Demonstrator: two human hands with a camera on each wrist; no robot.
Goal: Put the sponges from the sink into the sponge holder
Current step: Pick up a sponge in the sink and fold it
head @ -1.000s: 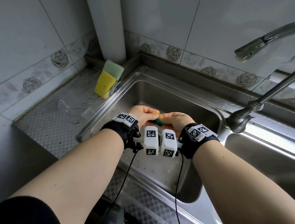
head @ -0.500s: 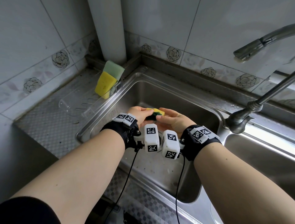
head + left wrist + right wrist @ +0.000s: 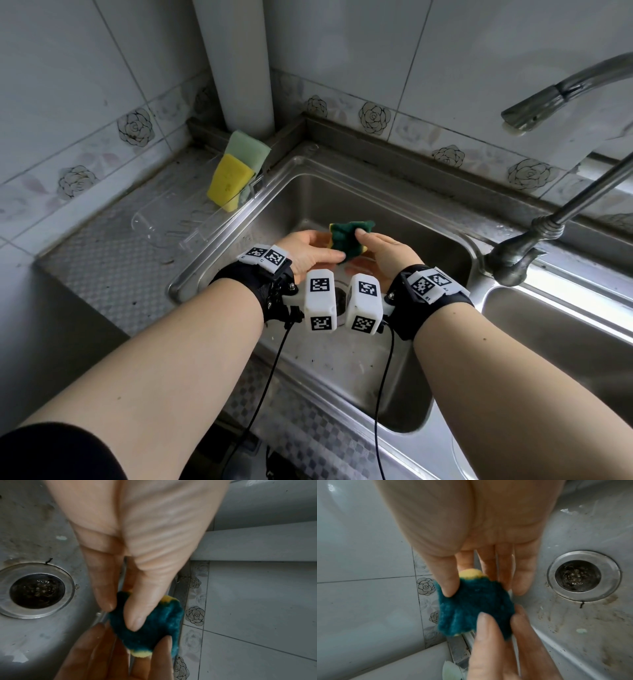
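Observation:
A crumpled sponge [image 3: 349,240] with a dark green scouring side and a yellow body is held above the steel sink [image 3: 394,202]. My left hand [image 3: 322,251] pinches its near left corner, thumb on top. My right hand [image 3: 373,243] pinches its right edge, thumb on the green face. In the left wrist view the thumb presses the sponge [image 3: 154,628]; the right wrist view shows the sponge [image 3: 476,605] green side toward the camera. The clear sponge holder [image 3: 171,222] lies on the counter to the left, holding a yellow sponge [image 3: 227,181] and a pale green sponge [image 3: 248,150].
The drain [image 3: 36,591] sits in the basin floor under my wrists. A steel faucet [image 3: 534,236] rises at the right between two basins, its spout [image 3: 555,92] high up. A white pipe [image 3: 239,61] stands in the tiled corner behind the holder.
Both hands have lifted the sponge a little higher and farther from me. The sponge has turned so its green side faces up, and it has spread out between the hands.

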